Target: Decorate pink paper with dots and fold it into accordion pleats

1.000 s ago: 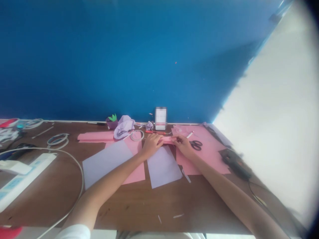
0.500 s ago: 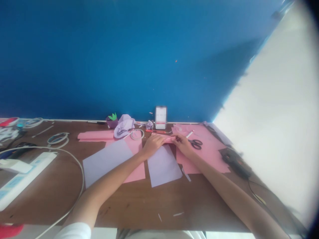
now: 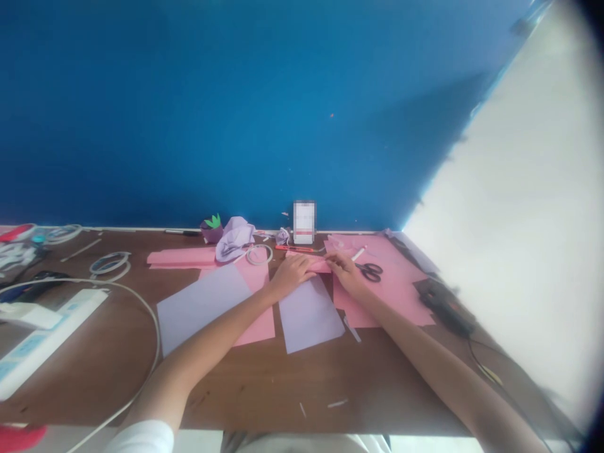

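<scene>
A narrow folded strip of pink paper [image 3: 321,265] lies between my two hands. My left hand [image 3: 291,275] presses its left end, fingers together and curled on it. The right end is pinched by my right hand [image 3: 343,267], with the thumb under my view partly hidden. Just below the strip, a lilac sheet [image 3: 311,318] lies flat on the table. Black-handled scissors [image 3: 370,272] rest to the right of my right hand, on a large pink sheet [image 3: 401,289]. An orange craft knife [image 3: 295,249] lies beyond the strip.
A phone [image 3: 304,222] stands against the blue wall. Crumpled lilac paper [image 3: 234,239], a tape roll [image 3: 259,254] and a small purple pot [image 3: 212,230] sit left of it. A glue gun [image 3: 443,306] is at right; a power strip [image 3: 56,336] and cable lie left.
Both hands stay on the folded pink paper, with only a slight shift of the right fingers. The view has moved very slightly; the other things lie as before.
</scene>
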The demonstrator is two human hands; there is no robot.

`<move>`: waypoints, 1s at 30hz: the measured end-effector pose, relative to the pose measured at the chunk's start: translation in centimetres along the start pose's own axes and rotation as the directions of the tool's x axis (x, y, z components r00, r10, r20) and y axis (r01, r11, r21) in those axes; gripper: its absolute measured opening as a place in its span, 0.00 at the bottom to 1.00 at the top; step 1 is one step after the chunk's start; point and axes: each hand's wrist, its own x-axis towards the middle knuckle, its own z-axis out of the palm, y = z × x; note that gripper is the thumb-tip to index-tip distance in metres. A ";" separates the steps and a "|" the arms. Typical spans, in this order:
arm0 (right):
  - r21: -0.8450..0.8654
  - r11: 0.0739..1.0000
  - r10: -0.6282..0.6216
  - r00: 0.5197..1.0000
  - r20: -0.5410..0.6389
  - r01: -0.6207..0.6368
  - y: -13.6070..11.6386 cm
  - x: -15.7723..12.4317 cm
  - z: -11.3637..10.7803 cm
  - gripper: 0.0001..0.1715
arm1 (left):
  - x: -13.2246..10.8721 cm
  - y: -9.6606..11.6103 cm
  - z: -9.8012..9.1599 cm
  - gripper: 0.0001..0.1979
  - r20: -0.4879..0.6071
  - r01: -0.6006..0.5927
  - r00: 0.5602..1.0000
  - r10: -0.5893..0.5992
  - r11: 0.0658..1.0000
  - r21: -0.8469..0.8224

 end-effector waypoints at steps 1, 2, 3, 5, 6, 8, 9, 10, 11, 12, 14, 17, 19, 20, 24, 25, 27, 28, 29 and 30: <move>-0.026 1.000 -0.001 1.000 0.016 0.002 -0.1 -0.1 0.0 0.12 | 0.0 0.0 0.0 0.17 0.000 -0.007 1.000 0.007 1.000 -0.005; -0.047 0.999 0.001 1.000 0.028 0.001 -0.2 -0.1 0.1 0.12 | 0.0 0.0 0.1 0.16 -0.001 -0.007 1.000 0.007 1.000 -0.007; -0.061 0.998 0.004 0.999 0.036 -0.001 -0.3 -0.1 0.1 0.12 | 0.0 -0.1 0.2 0.14 -0.002 -0.003 1.000 0.003 1.000 -0.005; -0.063 0.998 0.011 0.999 0.043 -0.008 -0.2 -0.2 0.1 0.13 | -0.1 -0.2 0.4 0.12 0.009 0.010 1.000 -0.010 1.000 0.012; -0.055 0.998 0.015 0.999 0.040 -0.013 -0.1 -0.2 0.1 0.13 | -0.1 -0.3 0.5 0.11 0.020 0.013 1.000 -0.013 1.000 0.023; -0.019 1.000 0.025 0.999 0.030 -0.024 0.1 -0.1 0.2 0.13 | -0.1 -0.4 0.6 0.11 0.038 0.010 0.999 -0.011 0.999 0.039; 0.007 1.000 0.028 0.999 0.020 -0.028 0.3 -0.1 0.2 0.14 | -0.1 -0.5 0.7 0.11 0.039 0.008 0.999 -0.009 0.999 0.038; 0.032 0.999 0.028 1.000 0.011 -0.029 0.5 0.0 0.2 0.13 | -0.1 -0.5 0.7 0.11 0.031 0.009 0.999 -0.010 0.999 0.033; 0.050 0.998 0.024 1.000 0.005 -0.024 0.6 0.1 0.2 0.12 | -0.1 -0.5 0.7 0.11 0.020 0.013 1.000 -0.013 1.000 0.026; 0.057 0.998 0.016 1.000 0.002 -0.016 0.6 0.1 0.2 0.11 | -0.1 -0.5 0.7 0.11 0.010 0.015 1.000 -0.015 1.000 0.021; 0.035 0.999 0.000 1.000 0.007 0.000 0.7 0.2 0.2 0.11 | 0.0 -0.4 0.7 0.11 0.006 0.010 1.000 -0.010 1.000 0.024; -0.042 0.999 -0.008 1.000 0.007 0.008 0.5 0.2 0.3 0.11 | 0.1 -0.3 0.6 0.12 0.022 -0.017 1.000 0.016 0.999 0.045; -0.099 0.994 -0.040 0.999 0.014 0.041 0.3 0.0 0.3 0.11 | 0.1 -0.3 0.5 0.13 0.019 -0.029 0.999 0.028 0.999 0.040; -0.130 0.989 -0.069 0.997 0.024 0.071 0.2 0.0 0.3 0.12 | 0.1 -0.3 0.5 0.13 0.012 -0.028 1.000 0.028 0.999 0.030; -0.266 0.945 -0.180 0.981 0.070 0.192 -0.5 -0.2 0.5 0.15 | 0.2 -0.3 0.6 0.12 -0.030 0.014 0.999 -0.015 1.000 -0.027; -0.309 0.928 -0.192 0.978 0.077 0.207 -0.7 -0.3 0.5 0.14 | 0.2 -0.4 0.6 0.12 -0.035 0.030 0.999 -0.032 0.999 -0.043; -0.398 0.890 -0.200 0.975 0.095 0.222 -0.9 -0.3 0.7 0.11 | 0.3 -0.4 0.5 0.13 -0.037 0.060 0.997 -0.063 0.995 -0.074; -0.437 0.870 -0.204 0.973 0.106 0.230 -0.9 -0.3 0.7 0.10 | 0.3 -0.4 0.5 0.13 -0.034 0.071 0.997 -0.074 0.994 -0.087; -0.468 0.851 -0.211 0.971 0.114 0.240 -0.8 -0.3 0.8 0.09 | 0.3 -0.4 0.5 0.13 -0.029 0.076 0.996 -0.079 0.992 -0.099; -0.491 0.834 -0.219 0.968 0.120 0.250 -0.7 -0.3 0.9 0.09 | 0.3 -0.5 0.5 0.13 -0.022 0.075 0.997 -0.078 0.991 -0.109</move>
